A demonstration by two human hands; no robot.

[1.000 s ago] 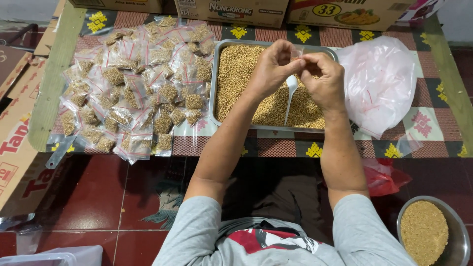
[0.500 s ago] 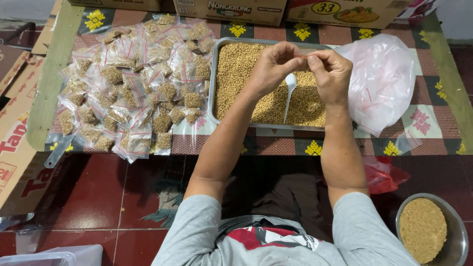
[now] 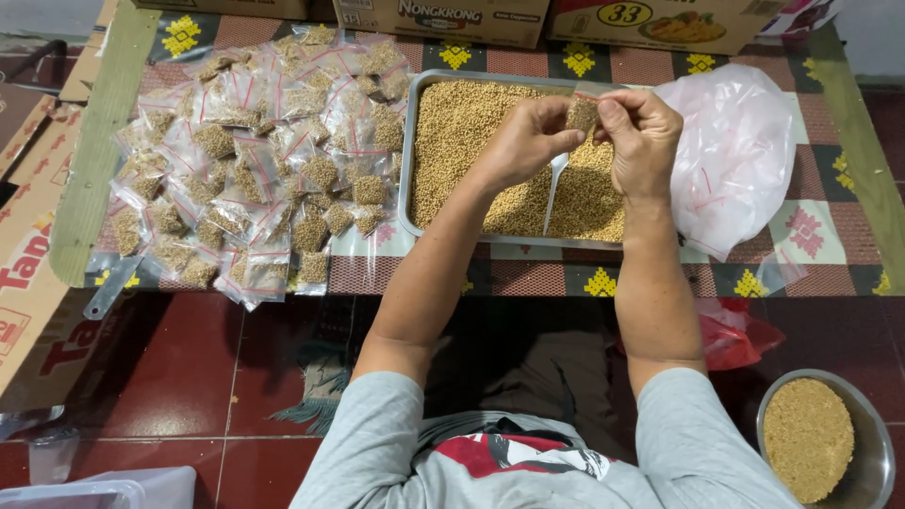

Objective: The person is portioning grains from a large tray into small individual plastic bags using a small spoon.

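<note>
Small clear pouch (image 3: 584, 113) of yellow-brown grain — held up between both hands, above the far edge of the metal tray (image 3: 407, 203), roughly at its middle. Left hand (image 3: 526, 141) pinches the pouch's left upper corner, thumb and forefinger closed narrow on it; right hand (image 3: 641, 132) pinches the right side the same way, other fingers curled in. Held by the top from both sides, probably so the mouth stays level and the grain sits in the bottom.

A white plastic scoop (image 3: 552, 193) stands stuck in the loose grain (image 3: 471, 141) that fills the tray, just below the hands — within reach, free of either hand.

Tray sits on a patterned mat (image 3: 528, 275), toward its middle. Left part of the mat: heap of filled pouches (image 3: 255, 170), many with red strips along the top, spilling to the near-left edge. Right edge: bundle of empty clear bags (image 3: 740, 155), touching the tray's right wall, beside the right hand.

Cardboard boxes (image 3: 452, 14) line the far edge. On the red tiled floor (image 3: 189, 368), near right: a metal bowl (image 3: 872, 452) of finer tan meal; a red bag (image 3: 735, 335) under the mat's near edge.
</note>
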